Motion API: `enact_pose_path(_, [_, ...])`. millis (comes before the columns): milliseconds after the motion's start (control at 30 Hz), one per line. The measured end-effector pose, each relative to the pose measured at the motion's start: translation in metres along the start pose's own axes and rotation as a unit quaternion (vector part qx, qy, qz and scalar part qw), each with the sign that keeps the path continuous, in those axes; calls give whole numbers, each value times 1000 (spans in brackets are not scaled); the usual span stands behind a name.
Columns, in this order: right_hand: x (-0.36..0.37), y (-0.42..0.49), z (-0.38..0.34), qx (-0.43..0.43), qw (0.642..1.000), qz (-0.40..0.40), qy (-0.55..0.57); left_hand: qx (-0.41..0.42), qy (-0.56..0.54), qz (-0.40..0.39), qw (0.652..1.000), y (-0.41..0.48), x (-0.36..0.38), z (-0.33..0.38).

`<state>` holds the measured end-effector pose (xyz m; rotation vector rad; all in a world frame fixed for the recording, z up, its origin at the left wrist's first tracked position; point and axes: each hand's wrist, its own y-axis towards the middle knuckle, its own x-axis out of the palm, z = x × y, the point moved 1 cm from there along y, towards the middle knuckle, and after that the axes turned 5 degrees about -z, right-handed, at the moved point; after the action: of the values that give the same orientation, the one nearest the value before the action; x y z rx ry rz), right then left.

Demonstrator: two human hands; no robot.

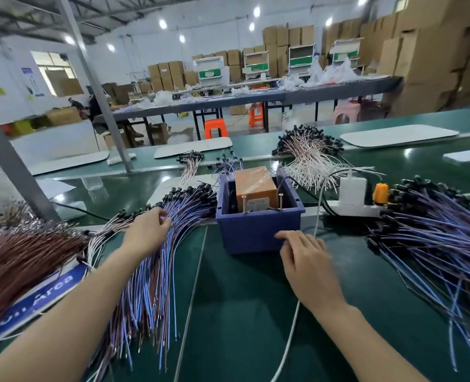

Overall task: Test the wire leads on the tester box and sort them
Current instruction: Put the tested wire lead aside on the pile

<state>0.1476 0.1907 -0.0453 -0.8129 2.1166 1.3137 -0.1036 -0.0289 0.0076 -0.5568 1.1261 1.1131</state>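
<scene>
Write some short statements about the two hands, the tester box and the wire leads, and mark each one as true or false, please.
1. The left hand is at the purple leads to the left of the blue bin. True.
2. The tester box stands on the table outside the blue bin. False: it sits inside the bin.
3. The right hand is close to the front wall of the bin. True.
4. The white leads lie nearest to the person. False: they lie behind the bin, on its far side.
</scene>
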Motion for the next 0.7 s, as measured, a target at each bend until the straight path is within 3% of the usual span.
enact_pose_path(200, [-1,0,1,0,1000,16,20,-38,132,7,991,25,20,21])
enact_pose_path(333, [0,2,0,10,999,9,40,-65,123,34,990,33,27,24])
enact_pose_path(567, [-2,3,-1,19,999,6,47,-111,-57,97,988,35,24,26])
enact_pose_path(700, [-1,3,0,28,998,14,56,-96,-195,209,953,18,-11,42])
